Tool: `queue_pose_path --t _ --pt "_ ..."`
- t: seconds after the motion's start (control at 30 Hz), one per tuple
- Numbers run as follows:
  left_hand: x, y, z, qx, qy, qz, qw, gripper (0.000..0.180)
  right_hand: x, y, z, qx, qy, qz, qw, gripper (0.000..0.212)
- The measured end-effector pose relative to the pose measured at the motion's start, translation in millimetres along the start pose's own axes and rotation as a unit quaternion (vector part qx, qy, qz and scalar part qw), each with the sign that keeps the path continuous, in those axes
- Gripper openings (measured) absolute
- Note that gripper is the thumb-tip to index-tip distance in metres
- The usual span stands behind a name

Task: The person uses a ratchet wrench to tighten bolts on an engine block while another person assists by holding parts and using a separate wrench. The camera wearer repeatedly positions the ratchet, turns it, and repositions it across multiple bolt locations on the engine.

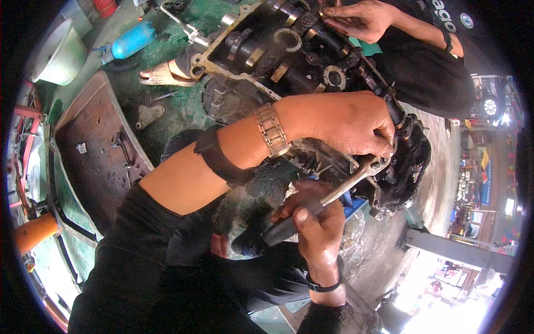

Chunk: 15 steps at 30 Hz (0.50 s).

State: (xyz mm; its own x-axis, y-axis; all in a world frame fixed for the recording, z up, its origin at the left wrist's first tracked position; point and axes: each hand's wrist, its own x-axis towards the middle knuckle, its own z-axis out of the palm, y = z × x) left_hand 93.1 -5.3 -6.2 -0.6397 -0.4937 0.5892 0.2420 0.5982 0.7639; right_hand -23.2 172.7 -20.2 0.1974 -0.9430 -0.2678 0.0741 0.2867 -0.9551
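Note:
A ratchet wrench (351,185) with a black grip lies slanted across the near right end of an open, oily engine (281,72). My right hand (321,225) is wrapped round its grip from below. At the wrench's head, my left hand (356,125) is closed, thumb and fingertips pinched against the head; what the head sits on is hidden. My left forearm, with a metal watch (271,131) and a dark band, crosses in front of the engine. A dark shaft with round lobes runs along the engine's far right side.
A co-worker's hand (364,21) rests at the engine's far edge, and a foot (167,75) stands at its left. On the left are a dirty metal tray (75,119) with small parts, a blue bottle (132,40) and a pale bucket (61,53). A grey beam (445,250) stands right.

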Motion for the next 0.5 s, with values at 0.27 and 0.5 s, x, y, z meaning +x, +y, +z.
queue_pose_path --t 0.27,0.5 --pt "0.1 3.0 -2.0 -0.026 -0.028 -0.031 0.999 0.024 -15.6 -3.3 -16.8 0.100 0.015 -0.029 0.994 0.045" --pt "1.8 0.5 -5.6 -0.025 -0.062 -0.038 0.997 0.028 -23.1 -13.4 -41.1 0.090 0.016 -0.040 0.995 0.051"
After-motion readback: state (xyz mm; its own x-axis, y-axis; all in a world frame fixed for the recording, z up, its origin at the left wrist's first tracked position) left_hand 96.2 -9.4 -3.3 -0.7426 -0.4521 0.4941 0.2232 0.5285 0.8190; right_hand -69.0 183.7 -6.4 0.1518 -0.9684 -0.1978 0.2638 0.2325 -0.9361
